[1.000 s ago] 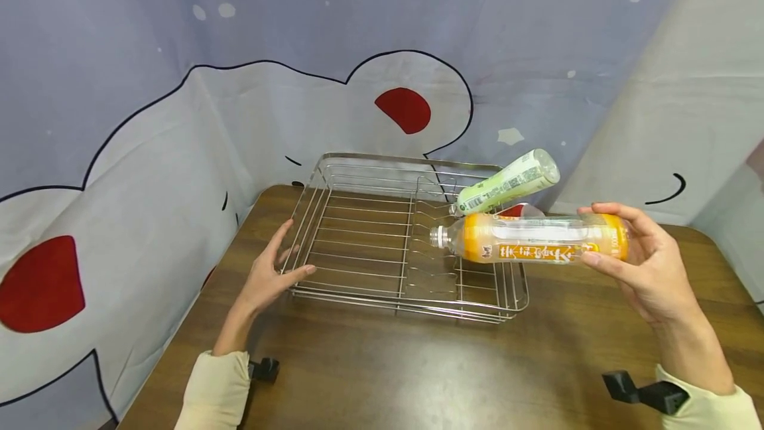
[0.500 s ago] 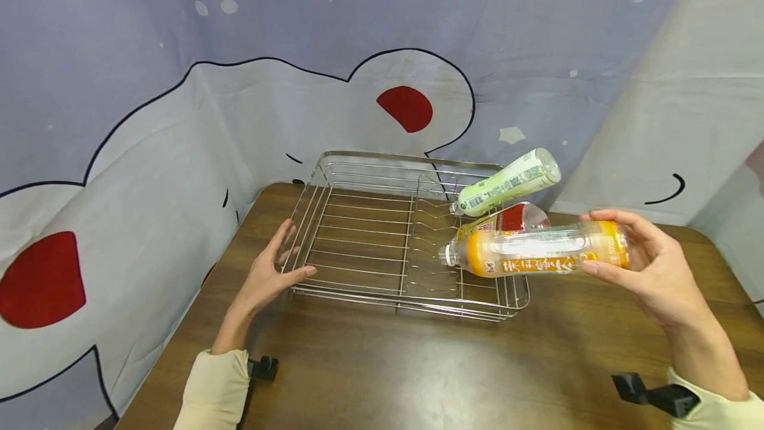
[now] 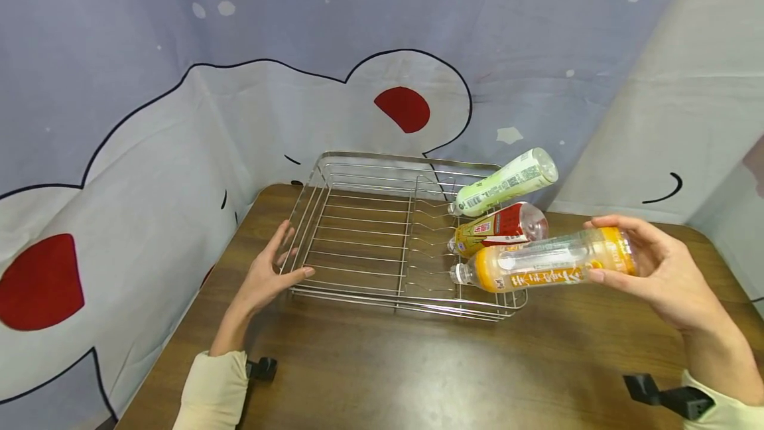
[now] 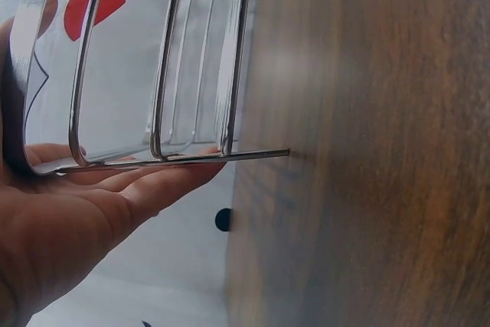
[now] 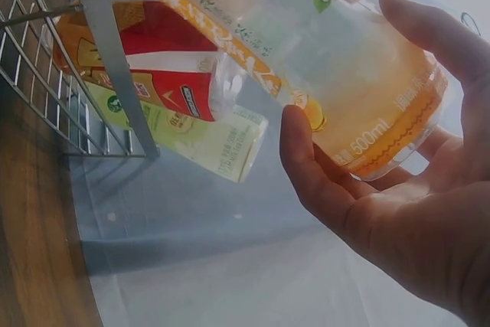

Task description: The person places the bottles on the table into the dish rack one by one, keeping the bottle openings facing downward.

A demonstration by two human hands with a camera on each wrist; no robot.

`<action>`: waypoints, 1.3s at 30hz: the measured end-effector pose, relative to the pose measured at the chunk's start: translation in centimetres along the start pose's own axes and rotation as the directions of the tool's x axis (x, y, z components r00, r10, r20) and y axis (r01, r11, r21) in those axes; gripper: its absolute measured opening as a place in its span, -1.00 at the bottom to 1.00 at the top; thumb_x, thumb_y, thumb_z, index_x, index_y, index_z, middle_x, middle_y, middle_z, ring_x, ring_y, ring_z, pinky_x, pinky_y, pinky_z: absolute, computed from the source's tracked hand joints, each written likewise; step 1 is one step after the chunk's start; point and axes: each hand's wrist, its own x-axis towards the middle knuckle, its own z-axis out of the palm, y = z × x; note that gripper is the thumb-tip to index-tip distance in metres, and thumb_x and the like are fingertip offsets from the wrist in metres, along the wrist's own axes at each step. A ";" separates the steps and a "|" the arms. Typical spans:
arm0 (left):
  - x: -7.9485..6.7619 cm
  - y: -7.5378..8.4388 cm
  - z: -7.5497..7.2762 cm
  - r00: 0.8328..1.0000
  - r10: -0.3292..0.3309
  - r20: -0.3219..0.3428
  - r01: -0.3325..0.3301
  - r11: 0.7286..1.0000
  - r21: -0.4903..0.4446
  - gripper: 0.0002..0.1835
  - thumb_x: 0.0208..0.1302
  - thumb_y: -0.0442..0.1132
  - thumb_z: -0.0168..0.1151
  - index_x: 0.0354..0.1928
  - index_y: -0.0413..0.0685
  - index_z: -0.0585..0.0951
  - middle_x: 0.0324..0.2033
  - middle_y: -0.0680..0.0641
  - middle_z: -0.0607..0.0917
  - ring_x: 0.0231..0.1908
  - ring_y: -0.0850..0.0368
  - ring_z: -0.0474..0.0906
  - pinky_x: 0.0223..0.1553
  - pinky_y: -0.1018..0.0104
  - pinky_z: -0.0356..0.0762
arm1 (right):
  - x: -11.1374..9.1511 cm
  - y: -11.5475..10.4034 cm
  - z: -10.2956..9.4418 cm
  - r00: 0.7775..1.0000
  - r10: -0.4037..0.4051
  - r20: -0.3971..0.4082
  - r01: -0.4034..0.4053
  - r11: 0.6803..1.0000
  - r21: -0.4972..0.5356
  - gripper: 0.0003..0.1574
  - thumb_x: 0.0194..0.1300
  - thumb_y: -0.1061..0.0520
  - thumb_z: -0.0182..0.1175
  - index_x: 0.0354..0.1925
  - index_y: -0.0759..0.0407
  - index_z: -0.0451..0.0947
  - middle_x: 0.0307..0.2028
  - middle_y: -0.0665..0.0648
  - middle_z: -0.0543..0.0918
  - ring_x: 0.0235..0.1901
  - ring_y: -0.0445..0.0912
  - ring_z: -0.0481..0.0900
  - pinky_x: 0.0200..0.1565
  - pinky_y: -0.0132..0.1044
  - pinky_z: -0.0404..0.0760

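Observation:
My right hand [image 3: 662, 271] grips the base of a plastic bottle with an orange label [image 3: 543, 264], thumb on one side and fingers on the other. This bottle slants, its capless neck down at the front right of a wire dish rack [image 3: 358, 257]. A red-labelled bottle [image 3: 498, 227] and a light green bottle [image 3: 507, 181] lean neck-down in the rack behind it, bases beyond the right rim. My left hand [image 3: 268, 274] rests against the rack's front left corner, its fingers [image 4: 168, 189] fairly straight along the outside of the side wall.
The rack stands on a brown wooden table [image 3: 382, 370]. Behind it and to the left hangs a patterned curtain [image 3: 286, 105]. A wire divider [image 3: 408, 237] parts the rack's left section from the right one.
My right hand has brought the orange-labelled bottle nearer and slightly right, tilting its neck lower. The red-labelled bottle has come into view behind it. My left hand has stayed put.

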 end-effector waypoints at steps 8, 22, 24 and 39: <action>0.0 0.1 0.1 1.000 0.003 0.002 -0.003 1.000 -0.013 0.11 0.19 -0.29 0.42 0.59 0.13 -0.14 0.51 -0.26 0.01 0.37 -0.37 0.18 0.28 -0.27 0.21 | 0.1 0.0 0.0 0.998 0.027 0.052 -0.022 0.996 -0.085 -0.12 -0.13 0.82 0.17 0.23 0.61 0.29 0.14 0.25 0.48 -0.12 -0.11 0.62 -0.20 -0.41 0.65; 0.1 -0.2 -0.1 1.000 -0.008 -0.004 0.008 1.000 -0.006 0.11 0.19 -0.26 0.43 0.59 0.15 -0.14 0.51 -0.26 0.01 0.37 -0.38 0.17 0.27 -0.30 0.19 | 0.7 0.6 1.9 0.996 0.080 0.036 -0.058 0.910 -0.410 -0.09 -0.17 0.66 0.41 0.21 0.42 0.41 -0.11 0.11 0.62 -0.30 -0.16 0.63 -0.29 -0.46 0.61; 0.1 -0.2 -0.1 1.000 -0.009 -0.003 0.009 1.000 -0.009 0.12 0.19 -0.26 0.43 0.59 0.15 -0.14 0.51 -0.25 0.01 0.37 -0.38 0.16 0.28 -0.29 0.20 | 0.8 0.7 2.2 0.997 0.073 0.026 -0.052 0.881 -0.470 -0.08 -0.19 0.62 0.45 0.20 0.37 0.44 -0.11 0.07 0.62 -0.33 -0.17 0.62 -0.31 -0.47 0.60; 0.1 -0.1 -0.2 1.000 -0.009 -0.001 0.009 1.000 0.000 0.12 0.19 -0.24 0.43 0.59 0.18 -0.14 0.52 -0.22 0.02 0.37 -0.35 0.18 0.28 -0.31 0.17 | 1.1 0.5 3.5 0.999 0.031 0.032 -0.001 0.731 -0.682 -0.05 -0.30 0.40 0.63 0.15 0.21 0.54 0.05 -0.10 0.57 -0.26 -0.25 0.53 -0.25 -0.57 0.47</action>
